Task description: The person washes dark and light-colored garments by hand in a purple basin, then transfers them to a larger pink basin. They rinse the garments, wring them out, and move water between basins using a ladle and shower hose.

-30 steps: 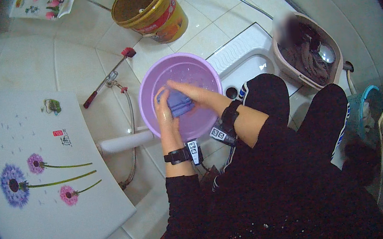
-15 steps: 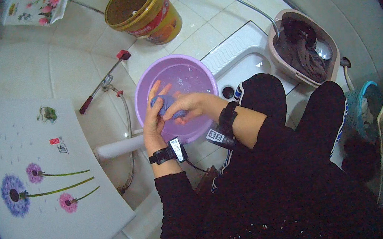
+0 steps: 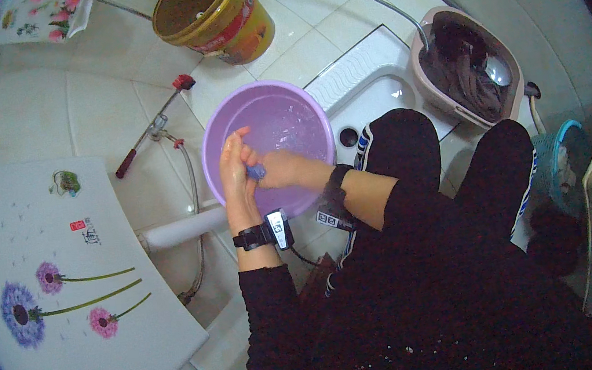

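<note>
Over a purple basin (image 3: 322, 126) with water in it, both my hands come together at a small wet blue cloth (image 3: 257, 172). Most of the cloth is hidden, and only a little bunched piece shows between the hands. My left hand (image 3: 236, 164) is upright at the basin's left side, its fingers curled against the cloth and one finger sticking out. Closed in a fist, my right hand (image 3: 285, 168) grips the cloth from the right; its outline is a bit smeared by motion.
A yellow bucket (image 3: 248, 32) stands beyond the basin. To the right lie a white squat toilet (image 3: 360, 77), a beige tub (image 3: 441, 104) with dark wet clothes and a shower head, and a blue basket (image 3: 546, 147). A flower-printed white cover (image 3: 87, 225) and a pipe (image 3: 183, 230) are at left.
The cloth was a larger bundle between spread fingers; now my hands have closed tighter round it and less shows. My right hand has turned into a fist. The view has shifted slightly.
</note>
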